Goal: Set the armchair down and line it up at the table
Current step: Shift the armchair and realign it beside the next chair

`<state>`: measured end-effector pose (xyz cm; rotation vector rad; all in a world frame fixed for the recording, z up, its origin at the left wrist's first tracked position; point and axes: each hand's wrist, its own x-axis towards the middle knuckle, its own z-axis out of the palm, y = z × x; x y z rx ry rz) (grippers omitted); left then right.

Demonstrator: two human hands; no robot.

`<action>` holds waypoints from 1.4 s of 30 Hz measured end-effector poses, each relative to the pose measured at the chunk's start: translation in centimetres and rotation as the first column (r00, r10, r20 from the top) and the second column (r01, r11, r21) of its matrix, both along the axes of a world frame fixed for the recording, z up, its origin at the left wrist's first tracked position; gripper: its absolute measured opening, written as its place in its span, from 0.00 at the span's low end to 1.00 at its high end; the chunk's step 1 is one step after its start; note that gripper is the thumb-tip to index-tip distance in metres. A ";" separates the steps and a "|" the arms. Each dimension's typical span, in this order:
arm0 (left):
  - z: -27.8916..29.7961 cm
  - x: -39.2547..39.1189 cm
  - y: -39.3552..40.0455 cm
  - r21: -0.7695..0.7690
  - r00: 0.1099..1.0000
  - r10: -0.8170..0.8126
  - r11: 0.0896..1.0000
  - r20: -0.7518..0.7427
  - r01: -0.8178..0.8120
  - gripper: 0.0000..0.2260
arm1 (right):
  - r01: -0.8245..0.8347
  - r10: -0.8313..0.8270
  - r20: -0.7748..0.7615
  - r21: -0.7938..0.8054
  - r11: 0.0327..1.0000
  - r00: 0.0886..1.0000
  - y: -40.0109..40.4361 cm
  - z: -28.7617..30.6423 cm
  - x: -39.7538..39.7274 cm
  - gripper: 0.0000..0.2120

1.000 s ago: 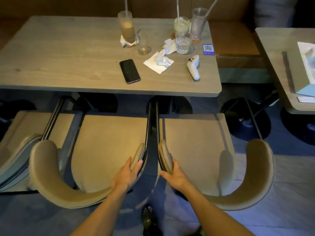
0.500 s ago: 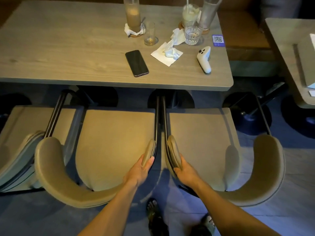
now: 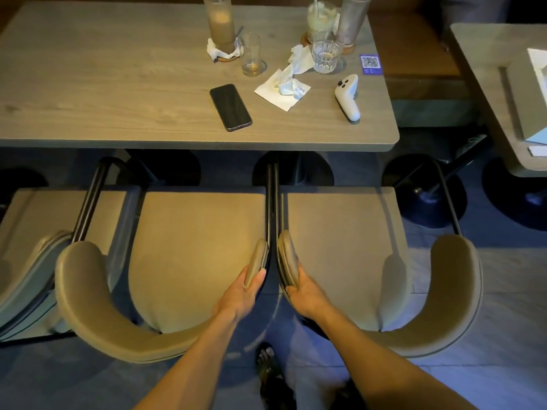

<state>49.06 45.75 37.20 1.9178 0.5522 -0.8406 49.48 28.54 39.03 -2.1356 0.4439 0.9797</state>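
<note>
Two armchairs stand side by side facing table [image 3: 118, 93], inner armrests nearly touching. Our left hand [image 3: 239, 294] curls fingers around left armchair [image 3: 195, 255] armrest; our right hand [image 3: 307, 294] grips right armchair [image 3: 340, 247] armrest. Phone [image 3: 231, 107] lies on tabletop.

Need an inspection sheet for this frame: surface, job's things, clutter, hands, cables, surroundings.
Surface: grey wood-grain table, near edge bare.
Job's things: two beige padded armchairs, middle and right, side by side, seat fronts short of the table edge.
Clutter: black phone, crumpled white napkin, white handheld controller, drinking glasses.
Hands: left hand on middle chair's armrest; right hand on right chair's armrest.
Cables: nothing seen.
Surroundings: third chair left, second table right.
</note>
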 end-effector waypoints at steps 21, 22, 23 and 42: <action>-0.3 0.0 0.2 -0.022 1.000 -0.005 1.000 -0.024 0.004 0.41 | -0.083 0.083 -0.062 0.004 0.997 0.995 0.0 0.4 0.1 0.36; -0.3 0.0 0.2 -0.025 1.000 -0.003 1.000 -0.019 0.003 0.40 | -0.084 0.083 -0.062 -0.001 0.997 0.995 0.1 0.4 0.1 0.36; -0.3 0.0 0.2 -0.023 1.000 -0.002 1.000 -0.015 0.001 0.39 | -0.086 0.085 -0.063 -0.005 0.996 0.994 0.1 0.5 0.1 0.37; 0.3 0.2 0.1 0.033 0.999 -0.031 0.999 -0.021 0.032 0.46 | -0.027 0.025 -0.043 -0.043 0.999 0.999 0.6 0.5 0.1 0.35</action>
